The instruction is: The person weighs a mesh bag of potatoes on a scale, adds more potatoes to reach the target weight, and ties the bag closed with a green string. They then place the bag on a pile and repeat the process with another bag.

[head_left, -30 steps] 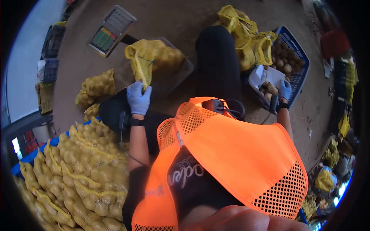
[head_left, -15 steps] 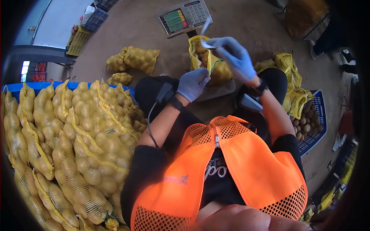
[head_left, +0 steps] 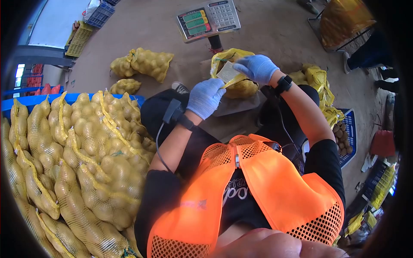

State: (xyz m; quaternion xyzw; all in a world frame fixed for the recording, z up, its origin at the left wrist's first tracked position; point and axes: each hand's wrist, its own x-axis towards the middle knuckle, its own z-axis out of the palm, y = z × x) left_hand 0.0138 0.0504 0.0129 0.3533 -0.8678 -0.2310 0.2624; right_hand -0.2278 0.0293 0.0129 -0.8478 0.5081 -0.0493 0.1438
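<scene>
Works beside a blue-rimmed bin (head_left: pixel 31 100) heaped with filled net bags (head_left: pixel 99 172); wears an orange vest (head_left: pixel 284 172); faces a scale with a keypad display (head_left: pixel 208 19) above and a grey platform (head_left: pixel 238 107) below; has, on that platform, a yellow net bag (head_left: pixel 241 89) with an open mouth and round produce inside. Probably handles as heavy and lumpy low down, limp and foldable at the mouth; likely slides a little under smooth gloves; calls for a firm gather of netting at the rim for steadying, a palm under the bulk for lifting, and no hard drops, for fear of bruising. Pinches the near rim with the left hand (head_left: pixel 205 98); brings the right hand (head_left: pixel 258 69) close, fingers curled over the mouth; cannot tell whether gripping netting or the pale slip (head_left: pixel 226 72), thin and easily creased, at the opening.
</scene>
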